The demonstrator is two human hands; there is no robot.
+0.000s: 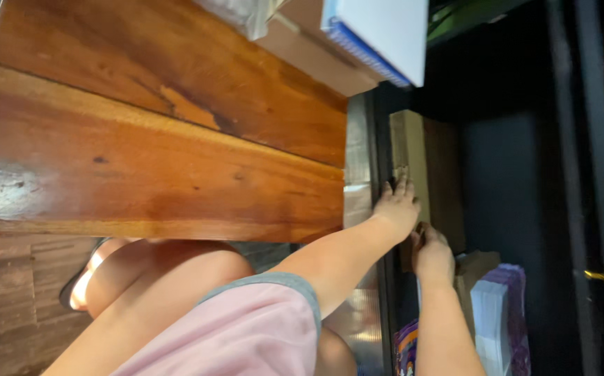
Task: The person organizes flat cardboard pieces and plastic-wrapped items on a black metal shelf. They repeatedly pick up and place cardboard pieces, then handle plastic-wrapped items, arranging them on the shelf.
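Observation:
A flat brown cardboard box (pixel 441 174) stands on edge in the dark gap beside the wooden table (pixel 156 153). My left hand (pixel 396 207) reaches past the table's edge, and its fingers curl over the box's near edge. Just below it, my right hand (pixel 433 256) is closed on the lower part of the same box. My bare knee and pink shorts (pixel 246 327) fill the lower middle of the view.
A white book with a blue edge (pixel 385 28) lies on a beige box at the table's far end. A stack of white paper in purple wrap (pixel 500 313) and a colourful packet (pixel 406 348) sit under my right arm. Dark cabinet panels (pixel 525 174) stand behind.

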